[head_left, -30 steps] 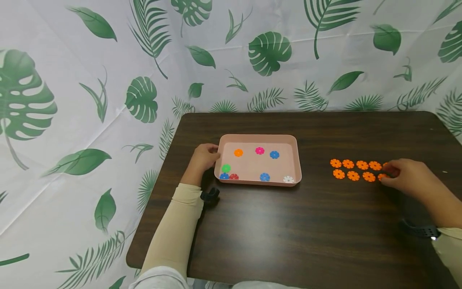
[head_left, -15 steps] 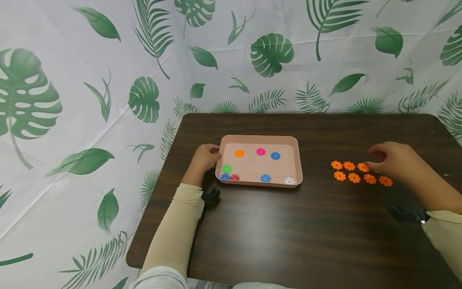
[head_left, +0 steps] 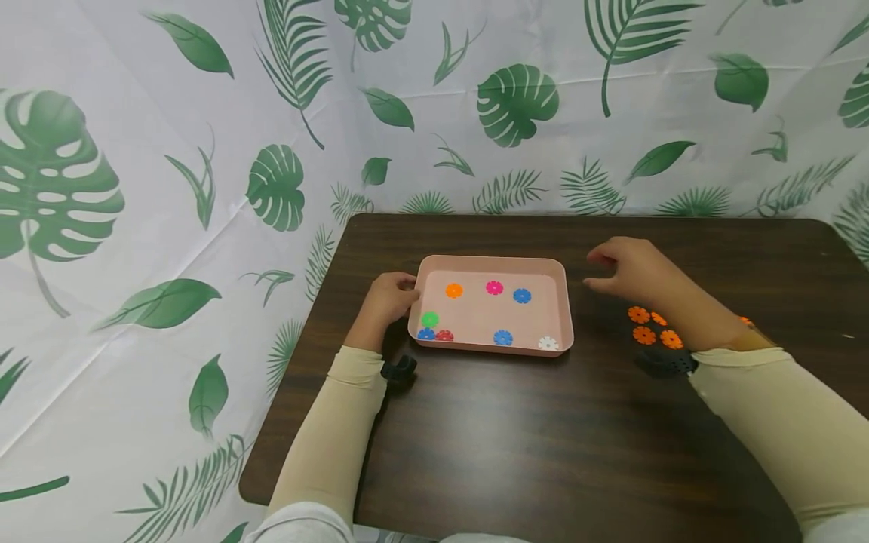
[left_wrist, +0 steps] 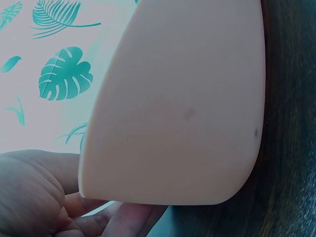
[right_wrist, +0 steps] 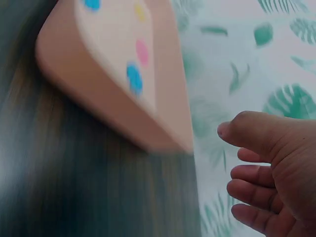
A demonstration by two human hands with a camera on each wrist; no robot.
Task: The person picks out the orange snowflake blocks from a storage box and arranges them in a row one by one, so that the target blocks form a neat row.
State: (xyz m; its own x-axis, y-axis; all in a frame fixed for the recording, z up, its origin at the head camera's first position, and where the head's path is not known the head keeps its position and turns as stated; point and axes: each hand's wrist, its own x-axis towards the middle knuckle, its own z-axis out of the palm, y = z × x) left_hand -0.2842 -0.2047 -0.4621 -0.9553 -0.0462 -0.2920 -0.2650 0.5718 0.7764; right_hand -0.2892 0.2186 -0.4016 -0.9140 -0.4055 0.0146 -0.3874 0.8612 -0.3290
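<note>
My left hand (head_left: 389, 300) grips the left rim of a pink rectangular tray (head_left: 495, 345); the left wrist view shows its fingers (left_wrist: 133, 215) at the tray's end. Notched flower-shaped discs lie in the tray: an orange disc (head_left: 453, 290), a pink disc (head_left: 494, 288), a green disc (head_left: 430, 319), a red disc (head_left: 444, 335), a white disc (head_left: 548, 344) and several blue discs (head_left: 521, 296). My right hand (head_left: 634, 265) hovers just right of the tray, its thumb and fingers parted and holding nothing, as the right wrist view confirms.
Several orange discs (head_left: 644, 335) lie on the dark wooden table (head_left: 502, 445) to the right, partly hidden under my right forearm. Behind the table hangs a white leaf-print cloth (head_left: 434, 105). Black bands (head_left: 400, 369) sit at both wrists.
My right hand has left the rows of orange discs and swung left toward the tray. The left hand and tray stay in place; the discs in the tray look unchanged.
</note>
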